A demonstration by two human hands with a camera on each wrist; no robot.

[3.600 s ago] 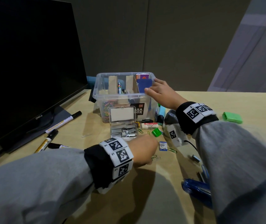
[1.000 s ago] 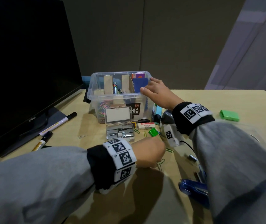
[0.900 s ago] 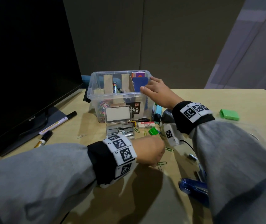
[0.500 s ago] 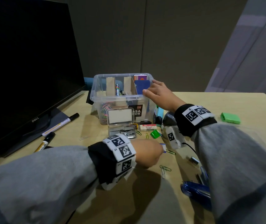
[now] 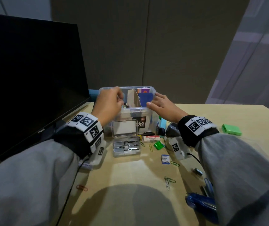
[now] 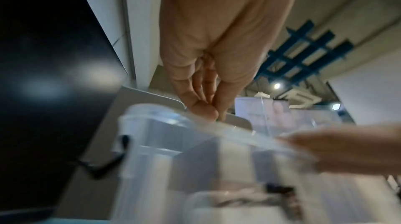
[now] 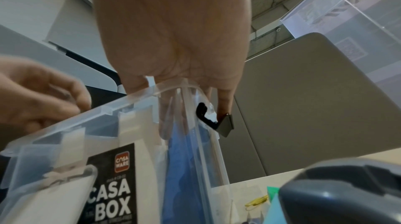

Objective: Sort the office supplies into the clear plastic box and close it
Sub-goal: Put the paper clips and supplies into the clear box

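Head: left hand (image 5: 109,103) has come up off the table, now over the box (image 5: 137,111), fingertips pinched, prob. a clip drop. Right hand (image 5: 163,106) rests flat on rim.
L wrist: fingers (image 6: 204,107) pinched; item too small to tell.
R wrist: box lid off; clips remain.

l hand (image 5: 109,103) over clear box (image 5: 140,111) left side | r hand (image 5: 163,106) on right rim

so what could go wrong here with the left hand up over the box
The left hand pinches something too small to identify above the clear plastic box; dropped early, it may land in the wrong compartment or outside. Its sleeve hangs near the open case of staples and could knock it. Paper clips lie loose near the desk's front edge.
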